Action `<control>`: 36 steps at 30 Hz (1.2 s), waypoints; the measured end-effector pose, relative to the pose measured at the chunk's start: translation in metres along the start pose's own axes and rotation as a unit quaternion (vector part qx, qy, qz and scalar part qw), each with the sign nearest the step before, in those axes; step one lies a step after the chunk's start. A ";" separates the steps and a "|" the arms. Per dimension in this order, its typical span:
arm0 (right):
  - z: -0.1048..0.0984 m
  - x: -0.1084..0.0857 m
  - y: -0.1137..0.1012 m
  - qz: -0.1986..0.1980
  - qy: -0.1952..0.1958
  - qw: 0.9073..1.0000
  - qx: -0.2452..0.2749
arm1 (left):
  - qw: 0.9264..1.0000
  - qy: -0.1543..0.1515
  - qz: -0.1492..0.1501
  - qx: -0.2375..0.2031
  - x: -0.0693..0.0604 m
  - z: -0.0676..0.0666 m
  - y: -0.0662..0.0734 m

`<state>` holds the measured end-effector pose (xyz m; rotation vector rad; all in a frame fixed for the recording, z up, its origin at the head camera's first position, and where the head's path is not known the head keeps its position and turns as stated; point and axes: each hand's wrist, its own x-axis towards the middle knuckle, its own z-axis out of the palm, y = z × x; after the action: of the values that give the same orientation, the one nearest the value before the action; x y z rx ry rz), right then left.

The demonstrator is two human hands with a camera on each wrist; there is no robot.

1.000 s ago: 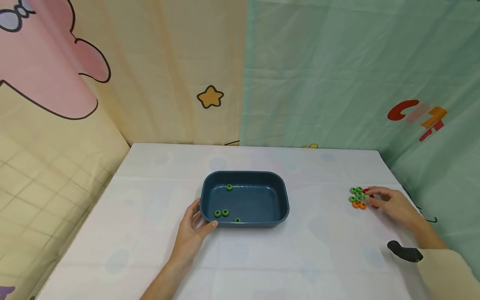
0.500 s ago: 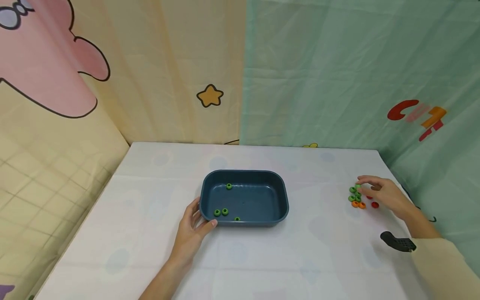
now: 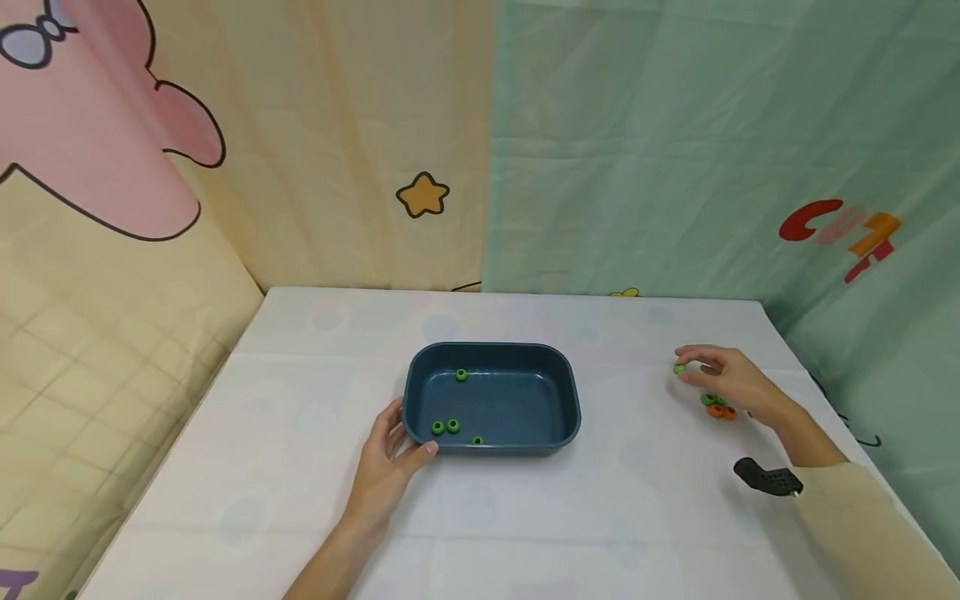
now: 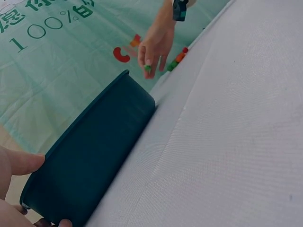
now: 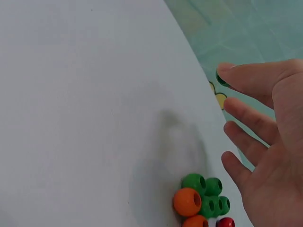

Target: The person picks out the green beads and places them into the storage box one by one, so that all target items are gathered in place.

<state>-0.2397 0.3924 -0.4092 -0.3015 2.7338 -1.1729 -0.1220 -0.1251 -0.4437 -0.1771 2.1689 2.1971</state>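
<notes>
A dark blue rectangular tray sits mid-table with several green beads spread over its left part. My left hand holds the tray's near left corner, thumb at the rim and fingers along the outer wall. To the right, my right hand pinches a green bead between thumb and fingertip, above the table. In the right wrist view the thumb mostly covers that bead, while the other fingers spread apart.
Loose beads lie clustered under the right hand: green beads, orange beads and a red bead. The white tablecloth covers the table. Printed curtains hang behind and at both sides.
From the bead cluster, my right hand has moved left toward the tray with a green bead between its fingers. My left hand has kept its hold on the tray.
</notes>
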 end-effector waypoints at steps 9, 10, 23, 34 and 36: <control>0.024 0.019 -0.021 -0.038 -0.010 0.999 0.025 | 1.000 -0.002 -0.002 -0.003 0.000 -0.001 -0.003; 0.026 0.021 -0.024 -0.040 -0.013 0.999 0.028 | 1.000 -0.002 -0.002 -0.003 0.000 -0.001 -0.003; 0.051 0.046 -0.054 -0.059 -0.044 0.996 0.060 | 1.000 0.000 -0.005 0.006 -0.001 -0.001 -0.001; 0.070 0.067 -0.083 -0.104 -0.063 0.991 0.060 | 1.000 -0.004 -0.004 0.004 -0.001 -0.002 -0.001; 0.073 0.072 -0.088 -0.113 -0.068 0.990 0.057 | 1.000 -0.008 0.002 0.002 -0.002 -0.002 0.000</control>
<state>-0.2831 0.2644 -0.3995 -0.6656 2.5551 -1.3046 -0.1204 -0.1268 -0.4436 -0.1557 2.1678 2.1884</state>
